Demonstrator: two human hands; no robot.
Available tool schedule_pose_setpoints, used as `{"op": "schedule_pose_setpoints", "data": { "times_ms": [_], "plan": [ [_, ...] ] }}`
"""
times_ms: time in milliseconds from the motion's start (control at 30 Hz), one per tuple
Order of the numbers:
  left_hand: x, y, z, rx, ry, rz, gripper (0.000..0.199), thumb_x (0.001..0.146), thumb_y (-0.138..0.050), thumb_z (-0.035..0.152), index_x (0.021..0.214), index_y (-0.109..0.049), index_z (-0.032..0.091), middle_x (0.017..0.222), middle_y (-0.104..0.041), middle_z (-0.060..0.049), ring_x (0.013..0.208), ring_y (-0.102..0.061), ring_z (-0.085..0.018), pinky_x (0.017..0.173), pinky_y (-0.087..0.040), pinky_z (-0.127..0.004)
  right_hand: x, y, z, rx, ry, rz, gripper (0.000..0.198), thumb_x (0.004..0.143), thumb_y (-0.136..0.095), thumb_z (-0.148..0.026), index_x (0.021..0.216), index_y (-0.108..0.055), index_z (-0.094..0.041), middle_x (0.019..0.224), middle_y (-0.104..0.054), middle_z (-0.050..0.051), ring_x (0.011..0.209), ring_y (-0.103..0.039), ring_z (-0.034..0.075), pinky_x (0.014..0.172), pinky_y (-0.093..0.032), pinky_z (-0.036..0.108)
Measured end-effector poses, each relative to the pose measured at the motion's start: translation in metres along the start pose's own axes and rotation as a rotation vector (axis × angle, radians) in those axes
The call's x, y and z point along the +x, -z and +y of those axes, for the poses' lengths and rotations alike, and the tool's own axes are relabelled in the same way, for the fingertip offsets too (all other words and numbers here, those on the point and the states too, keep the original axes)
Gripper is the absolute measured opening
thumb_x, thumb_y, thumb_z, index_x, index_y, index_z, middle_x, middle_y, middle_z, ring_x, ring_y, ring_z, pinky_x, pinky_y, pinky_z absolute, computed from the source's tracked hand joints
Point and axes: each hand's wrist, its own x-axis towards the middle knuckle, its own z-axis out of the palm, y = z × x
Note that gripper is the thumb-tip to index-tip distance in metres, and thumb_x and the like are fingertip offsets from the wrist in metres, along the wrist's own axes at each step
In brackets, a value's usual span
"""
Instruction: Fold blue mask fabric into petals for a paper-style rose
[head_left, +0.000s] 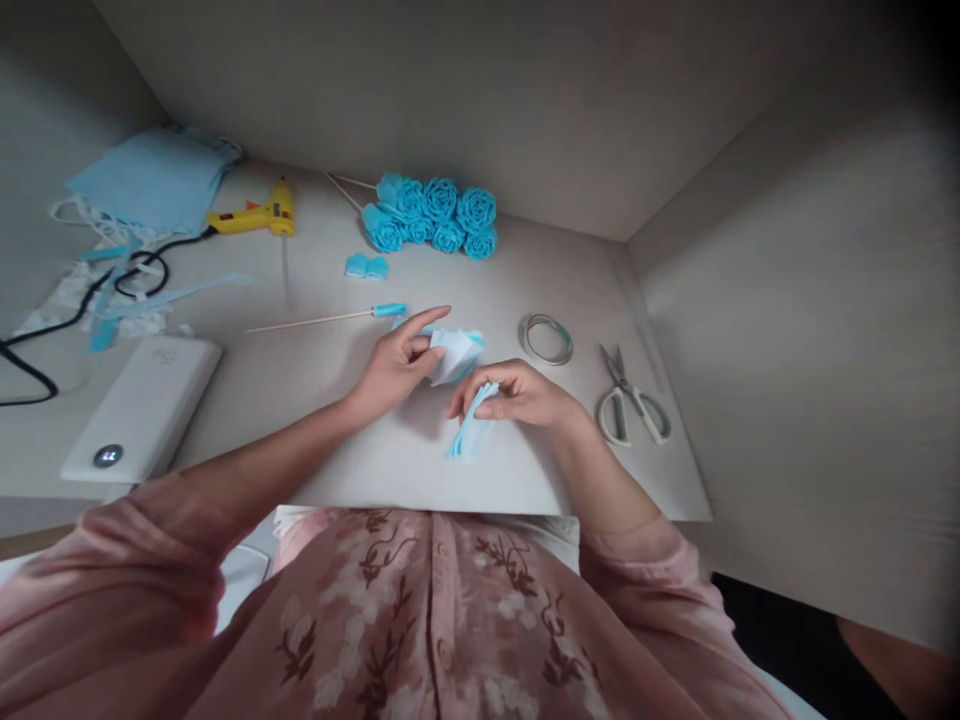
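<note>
My left hand (pixel 394 365) pinches a small stack of white and light-blue fabric pieces (pixel 454 355) between thumb and fingers, with its index finger stretched out above. Close beside it, my right hand (pixel 521 392) is closed on a folded, pleated light-blue fabric piece (pixel 474 422) whose layers fan downward. Left of my left hand lies a thin wooden stick (pixel 311 322) with a blue wrapped tip (pixel 389 310). A small blue cut petal piece (pixel 366 266) rests on the table farther back.
Several blue fabric roses (pixel 440 215) on sticks lie at the back. A yellow glue gun (pixel 259 212), blue face masks (pixel 154 180) and a white power bank (pixel 142 405) are at left. A tape roll (pixel 547 339) and scissors (pixel 632 395) lie at right. Walls border the table.
</note>
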Motion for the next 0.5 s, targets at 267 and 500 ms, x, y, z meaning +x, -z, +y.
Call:
{"op": "schedule_pose_setpoints", "data": {
  "times_ms": [267,500],
  "plan": [
    [0.005,0.006,0.001,-0.09,-0.043,0.104,0.072,0.082,-0.068,0.047,0.143,-0.047,0.015,0.075,-0.068,-0.001,0.068,-0.061,-0.014,0.067,-0.046,-0.023,0.008,0.009,0.021,-0.01,-0.002,0.456,0.029,0.079,-0.076,-0.043,0.097,-0.073,-0.02,0.097,-0.074,0.003,0.084,-0.065,0.012,0.08,-0.048,0.026],
    [0.004,0.004,0.001,-0.034,-0.107,0.108,0.063,0.084,-0.067,0.04,0.138,-0.054,0.011,0.064,-0.064,0.001,0.061,-0.057,-0.012,0.062,-0.045,-0.022,0.012,0.007,0.021,-0.04,0.087,0.455,0.023,0.075,-0.079,-0.042,0.085,-0.075,-0.022,0.11,-0.071,0.005,0.102,-0.063,0.017,0.092,-0.047,0.031]
  ]
}}
